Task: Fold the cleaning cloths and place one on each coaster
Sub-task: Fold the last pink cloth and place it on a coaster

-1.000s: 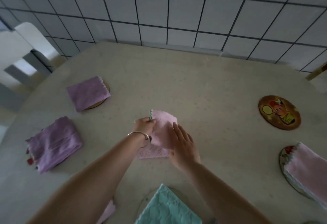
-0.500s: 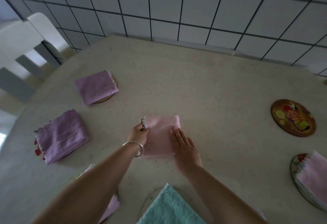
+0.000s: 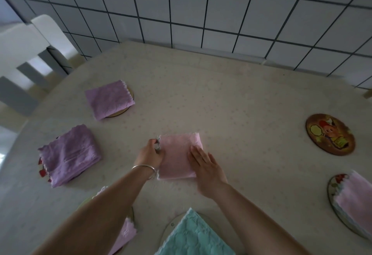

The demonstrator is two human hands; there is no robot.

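Observation:
A folded pink cloth (image 3: pixel 175 154) lies flat on the table's middle. My left hand (image 3: pixel 150 154) pinches its left edge. My right hand (image 3: pixel 207 166) rests flat on its right side, fingers spread. At the right a round coaster with a cartoon picture (image 3: pixel 330 134) lies bare. Folded purple cloths cover a coaster at the back left (image 3: pixel 109 98) and another at the left (image 3: pixel 69 155). A pink cloth (image 3: pixel 356 200) lies on a coaster at the right edge. A teal cloth (image 3: pixel 193 236) sits on a coaster near me.
Another pink cloth (image 3: pixel 125 234) shows under my left forearm on a partly hidden coaster. A tiled wall (image 3: pixel 201 13) bounds the table (image 3: pixel 241 93) at the back. A white chair back (image 3: pixel 26 53) stands at the far left.
The raised flap of the pink cloth has been laid down, so the cloth now lies flat. My right hand presses its right side while my left stays at the left edge.

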